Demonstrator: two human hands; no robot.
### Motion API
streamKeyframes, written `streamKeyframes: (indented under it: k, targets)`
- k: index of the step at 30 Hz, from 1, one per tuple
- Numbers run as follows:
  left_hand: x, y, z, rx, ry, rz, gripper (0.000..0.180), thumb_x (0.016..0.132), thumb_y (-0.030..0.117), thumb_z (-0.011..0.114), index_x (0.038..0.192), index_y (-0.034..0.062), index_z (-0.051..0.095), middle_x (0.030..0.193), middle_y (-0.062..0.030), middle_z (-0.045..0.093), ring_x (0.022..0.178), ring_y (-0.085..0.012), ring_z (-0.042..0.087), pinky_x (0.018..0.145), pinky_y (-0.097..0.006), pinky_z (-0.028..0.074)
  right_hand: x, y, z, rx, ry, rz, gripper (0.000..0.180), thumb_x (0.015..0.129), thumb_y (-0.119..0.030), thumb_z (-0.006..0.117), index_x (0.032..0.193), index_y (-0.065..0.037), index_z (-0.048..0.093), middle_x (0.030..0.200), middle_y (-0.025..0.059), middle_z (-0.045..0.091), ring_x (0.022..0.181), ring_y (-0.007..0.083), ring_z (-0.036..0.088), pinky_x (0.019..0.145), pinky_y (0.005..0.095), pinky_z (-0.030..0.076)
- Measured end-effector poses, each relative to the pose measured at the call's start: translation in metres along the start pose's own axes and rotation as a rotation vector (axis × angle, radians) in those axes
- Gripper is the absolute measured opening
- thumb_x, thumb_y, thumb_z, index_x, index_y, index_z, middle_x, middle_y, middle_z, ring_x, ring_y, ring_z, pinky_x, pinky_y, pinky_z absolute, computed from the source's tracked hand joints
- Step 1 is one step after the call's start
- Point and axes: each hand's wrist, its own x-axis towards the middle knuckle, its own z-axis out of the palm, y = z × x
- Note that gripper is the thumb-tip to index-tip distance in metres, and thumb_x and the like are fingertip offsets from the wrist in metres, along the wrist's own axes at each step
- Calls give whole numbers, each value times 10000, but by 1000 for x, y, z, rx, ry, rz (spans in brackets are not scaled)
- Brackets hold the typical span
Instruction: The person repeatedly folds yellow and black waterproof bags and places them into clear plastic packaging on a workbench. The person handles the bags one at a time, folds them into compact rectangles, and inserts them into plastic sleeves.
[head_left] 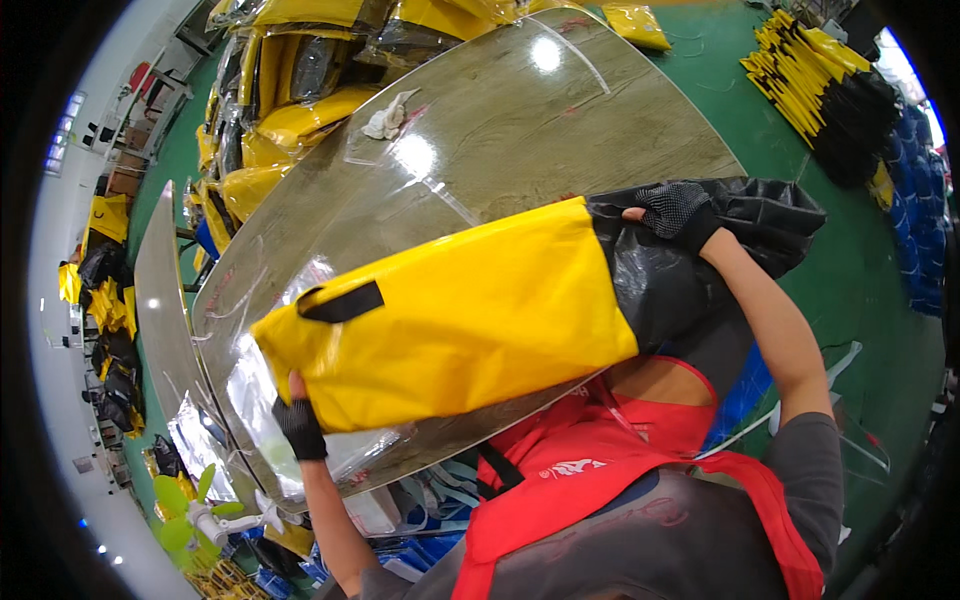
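Both left hand (301,427) at eight o'clock and right hand (677,213) at two grip the tarpaulin bag (535,305); I judge it flattened, its black end (768,205) unsmoothed.

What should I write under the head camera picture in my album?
Gloved left hand and gloved right hand hold a yellow-and-black bag at a shiny table.

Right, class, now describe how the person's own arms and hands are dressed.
The right hand wears a black glove with pale dots; the left hand wears a similar dark one. Both thumbs show uncovered tips. The forearms are bare below dark grey short sleeves. No cables show on either arm.
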Motion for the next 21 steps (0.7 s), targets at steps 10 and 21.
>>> streamKeyframes:
  k: [10, 21]
  targets:
    - [-36, 123, 183, 347, -433, 809, 651, 902, 396, 561, 1420, 44, 384, 1427, -236, 412, 1312, -425, 375, 1111, -503, 249, -5, 0, -7, 136, -16, -127, 500, 897, -539, 489, 1139, -136, 659, 1049, 164, 671, 944, 335, 640, 844, 437, 485]
    - [-60, 145, 337, 527, -772, 978, 780, 809, 589, 563, 1401, 98, 436, 1493, -256, 286, 1403, -447, 194, 1107, -625, 43, -112, 113, 12, -350, 485, 109, 397, 944, -424, 430, 1255, -262, 616, 1340, 80, 538, 1310, 318, 404, 1112, 570, 153]
